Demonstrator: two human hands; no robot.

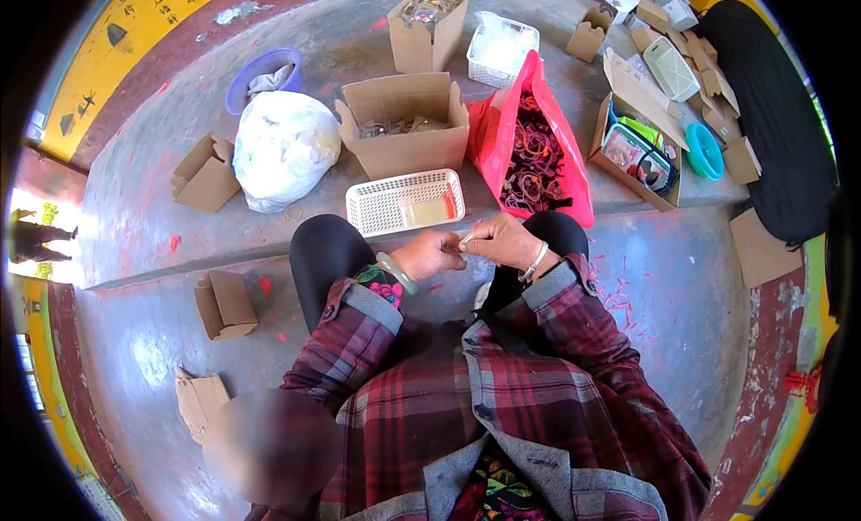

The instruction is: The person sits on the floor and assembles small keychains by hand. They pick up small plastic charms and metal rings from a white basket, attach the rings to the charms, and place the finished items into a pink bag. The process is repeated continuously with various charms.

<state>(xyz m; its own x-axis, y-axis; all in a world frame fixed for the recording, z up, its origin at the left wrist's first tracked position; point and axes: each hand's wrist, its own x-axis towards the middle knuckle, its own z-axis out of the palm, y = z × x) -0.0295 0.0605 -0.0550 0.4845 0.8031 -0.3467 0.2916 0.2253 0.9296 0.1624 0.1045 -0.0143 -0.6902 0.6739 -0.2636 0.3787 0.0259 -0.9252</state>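
My left hand (427, 256) and my right hand (505, 244) meet over my lap, both closed with fingertips pinched together. Between them is a small pale thing, too small to name. A jade-coloured bangle circles my left wrist, and a pale bracelet my right. Just beyond my hands, on the raised concrete ledge, a white perforated plastic basket (359, 212) holds a flat, pale, red-edged piece. To its right leans an open red plastic bag (563, 149) full of dark and pinkish thin loops. Behind the basket stands an open cardboard box (404, 153) with clear-wrapped items inside.
Left on the ledge are a stuffed white plastic bag (285, 149), a purple basin (238, 91) and a small carton (206, 176). At right sit a box of packaged goods (632, 189), a teal basket (705, 151) and a long black bag (762, 117). Red scraps (619, 297) litter the floor.
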